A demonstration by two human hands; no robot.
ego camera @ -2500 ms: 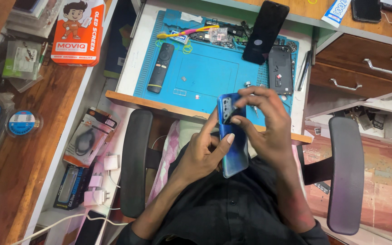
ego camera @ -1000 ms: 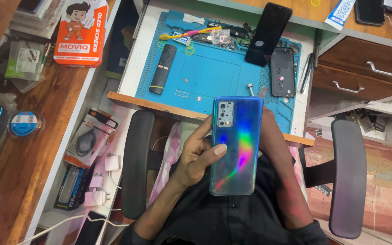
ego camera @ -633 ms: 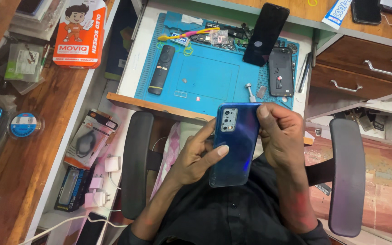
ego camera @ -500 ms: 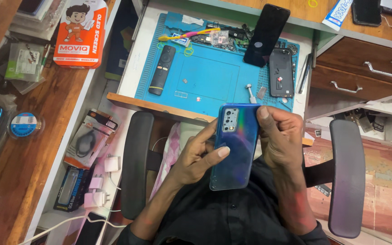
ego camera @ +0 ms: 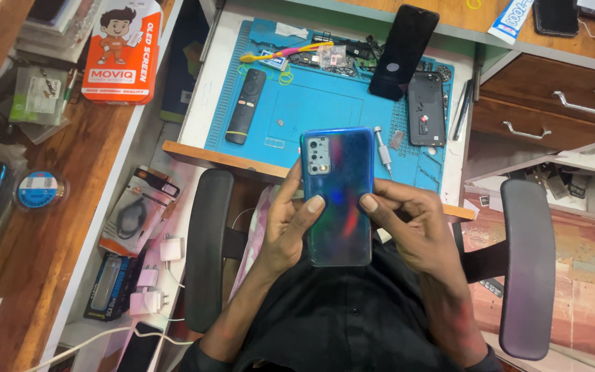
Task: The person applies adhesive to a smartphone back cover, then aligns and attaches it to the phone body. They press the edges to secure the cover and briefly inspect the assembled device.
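Smartphone point(ego camera: 337, 196) held back-up over lap, left hand point(ego camera: 290, 224) clasping at 9 o'clock, right hand point(ego camera: 408, 220) pinching at 3, steadying for thumb pressure.

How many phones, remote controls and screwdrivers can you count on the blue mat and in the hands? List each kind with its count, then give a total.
Phones: 3 (blue phone held by both hands, black phone, dark phone)
Remote controls: 1 (black remote)
Screwdrivers: 1 (small screwdriver)
Total: 5
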